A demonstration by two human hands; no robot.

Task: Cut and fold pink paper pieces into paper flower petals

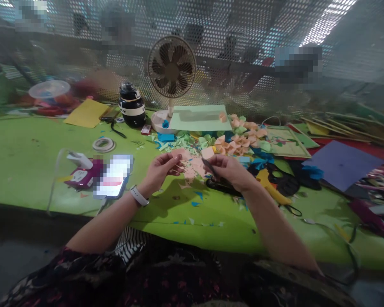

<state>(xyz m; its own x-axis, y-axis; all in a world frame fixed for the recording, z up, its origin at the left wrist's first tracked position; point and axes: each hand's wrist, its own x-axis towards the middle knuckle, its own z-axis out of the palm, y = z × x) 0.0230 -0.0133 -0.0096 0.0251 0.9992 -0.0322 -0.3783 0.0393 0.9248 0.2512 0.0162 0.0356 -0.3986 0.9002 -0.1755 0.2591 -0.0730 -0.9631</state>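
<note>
My left hand (165, 167), with a white watch on its wrist, is closed with thumb and fingers pinching a piece of peach paper (179, 153). My right hand (227, 169) is wrapped round dark-handled scissors (208, 164), which point up and left towards that paper. Their handle loops are hidden in my fingers. Under and between both hands lie peach paper scraps (192, 169). Beyond them spreads a heap of green paper cuttings (188, 140). Curled peach paper petals (243, 143) are piled to the right of it.
A fan (172, 68) stands at the back beside a black jar (132, 106). To the left are a lit phone (113, 177), a purple box-like device (86, 174) and a tape roll (103, 145). A yellow banana-shaped item (272, 187) and purple paper (342, 164) lie right.
</note>
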